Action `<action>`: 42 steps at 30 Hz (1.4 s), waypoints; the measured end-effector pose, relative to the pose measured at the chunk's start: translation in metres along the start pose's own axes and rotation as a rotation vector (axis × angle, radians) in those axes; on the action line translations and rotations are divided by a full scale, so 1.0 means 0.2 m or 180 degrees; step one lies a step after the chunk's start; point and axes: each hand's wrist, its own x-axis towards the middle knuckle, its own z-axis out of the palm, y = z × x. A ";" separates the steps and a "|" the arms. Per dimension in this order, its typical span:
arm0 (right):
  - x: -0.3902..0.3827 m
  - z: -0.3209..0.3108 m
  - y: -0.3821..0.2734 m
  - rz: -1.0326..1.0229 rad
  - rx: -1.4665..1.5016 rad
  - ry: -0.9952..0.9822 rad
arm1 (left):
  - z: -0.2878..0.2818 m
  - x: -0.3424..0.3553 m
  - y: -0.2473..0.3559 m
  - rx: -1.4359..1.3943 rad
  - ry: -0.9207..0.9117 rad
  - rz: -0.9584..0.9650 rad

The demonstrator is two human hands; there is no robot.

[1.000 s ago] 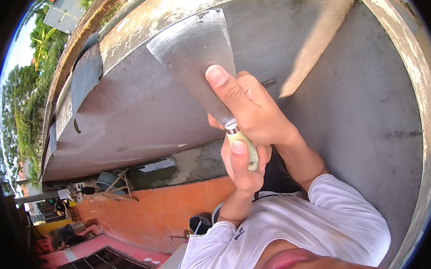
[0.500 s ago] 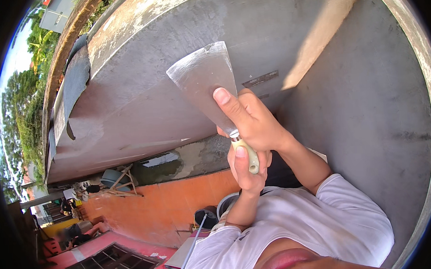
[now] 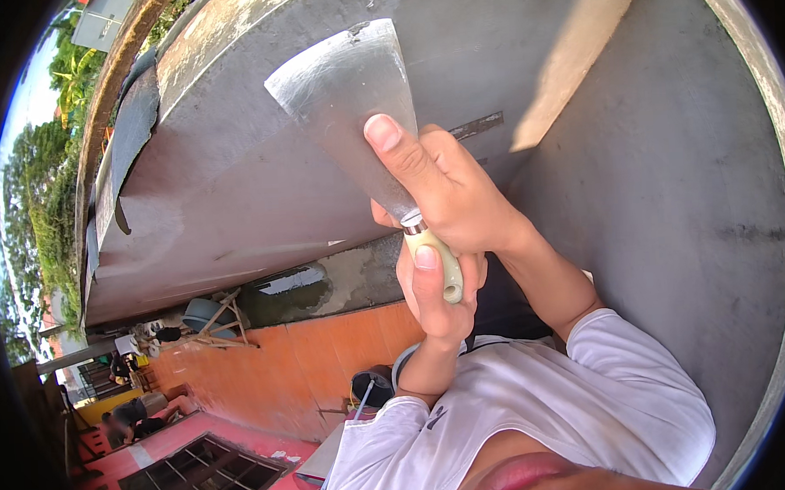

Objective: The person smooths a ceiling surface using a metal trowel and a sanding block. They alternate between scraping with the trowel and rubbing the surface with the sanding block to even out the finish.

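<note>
A metal putty knife [image 3: 346,81] with a pale cream handle is held up in front of a grey plastered surface [image 3: 199,218]; I cannot tell if its blade touches it. My right hand [image 3: 447,190] grips the knife at the base of the blade, thumb pressed flat on the metal and other fingers behind it. Just below, my left hand [image 3: 439,304] is closed round the handle [image 3: 442,269], with the thumb along its front.
A bent dark sheet [image 3: 133,125] hangs from the ledge at upper left. Lower left are an orange wall [image 3: 267,373], a wooden stand [image 3: 225,327] with a grey tub, a black bucket [image 3: 372,386], a dark barred window [image 3: 201,472] and another person [image 3: 124,423].
The knife and both hands dropped half a second ago and have since risen again, up and slightly left. Both hands keep the same grip.
</note>
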 end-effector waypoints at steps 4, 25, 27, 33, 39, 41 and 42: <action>-0.04 -0.01 0.04 0.0104 0.0091 0.0015 | 0.01 -0.03 -0.04 -0.0134 0.0117 -0.0058; 0.05 -0.03 -0.13 -0.0107 0.0179 -0.0050 | 0.14 0.09 0.04 0.0001 0.0100 0.0082; 0.06 -0.02 -0.18 -0.0167 0.0156 0.0002 | 0.20 0.15 0.08 0.0047 -0.0084 0.0389; 0.03 -0.05 -0.04 -0.0136 -0.0176 0.0021 | 0.09 0.08 0.02 -0.0024 -0.0031 0.0063; 0.11 0.01 -0.31 -0.0269 -0.0430 -0.0184 | 0.09 0.23 0.13 0.0517 -0.0439 0.0720; 0.02 0.06 -0.21 -0.0326 -0.0139 -0.0536 | -0.02 0.11 0.07 0.1337 -0.0324 0.1154; -0.01 0.10 -0.14 -0.0238 -0.0256 -0.0776 | -0.09 0.04 0.03 0.1510 -0.0167 0.1340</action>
